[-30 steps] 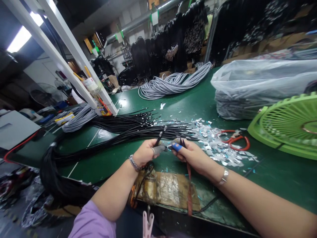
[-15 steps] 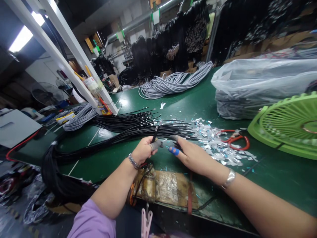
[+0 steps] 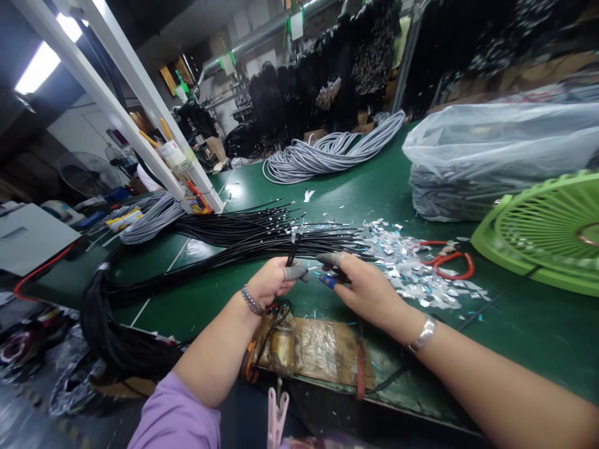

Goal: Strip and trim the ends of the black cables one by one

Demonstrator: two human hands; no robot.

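Observation:
My left hand (image 3: 272, 280) is closed round a thin black cable (image 3: 292, 251), pinching it between a grey-capped fingertip and thumb so its end points up. My right hand (image 3: 362, 284), with grey and blue finger caps, reaches over the near edge of the black cable bundle (image 3: 243, 240) on the green table (image 3: 355, 199). Its capped fingers are pinched together by the cable ends; what they hold is too small to see. Silver foil scraps (image 3: 402, 265) lie just right of the hands.
Red-handled scissors (image 3: 444, 257) lie among the scraps. A green fan grille (image 3: 547, 231) sits at right, a plastic bag of grey cables (image 3: 496, 156) behind it. Grey cable coils (image 3: 327, 153) lie at the back and at the left (image 3: 150, 221). A taped brown pad (image 3: 313, 349) covers the near edge.
My right hand has moved up and away from my left hand toward the cable bundle. My left hand has kept its grip on the black cable and lowered slightly.

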